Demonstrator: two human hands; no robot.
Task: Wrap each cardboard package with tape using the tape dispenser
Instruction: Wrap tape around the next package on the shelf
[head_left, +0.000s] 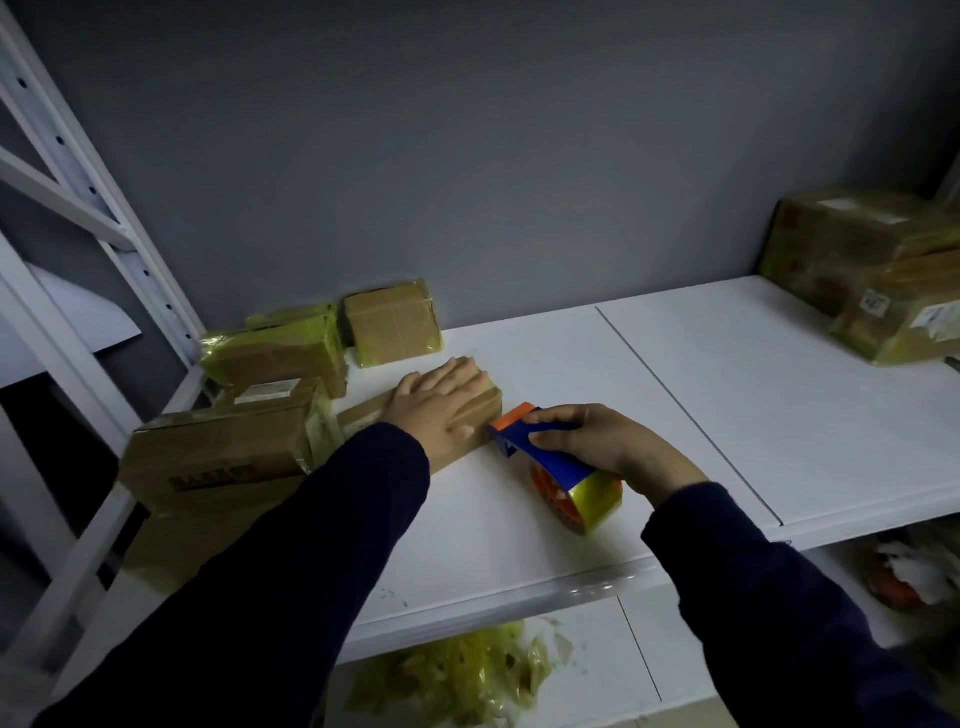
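On the white shelf (675, 415), left of centre, a long flat cardboard pkg (363, 414) lies slantwise under the person's hands. L hand (441, 402) rests flat on top of it, fingers straight and close together, palm down; it presses and grasps nothing. R hand (597, 441) is wrapped round the tape dispenser (545, 454), fingers curled over the blue body, a firm hold. Dispenser's orange front edge sits right at the pkg's right end, touching or just beside it, can't tell which. Its tape roll (592, 499), yellowish on an orange hub, is at the rear, low over the shelf. Both arms in dark navy sleeves.

Round about: a bigger brown box (218, 452) w/ a label on top, close against the pkg's left end. Behind that, a taped parcel (275, 353) w/ yellowish film, and a small square box (392, 322) by the grey wall. Far right of the shelf, well apart, a large carton (852, 244) w/ a smaller labelled carton (904, 317) in front of it. Lower shelf: a heap of crumpled yellowish tape scraps (457, 675). White metal rack upright (104, 208) at left.
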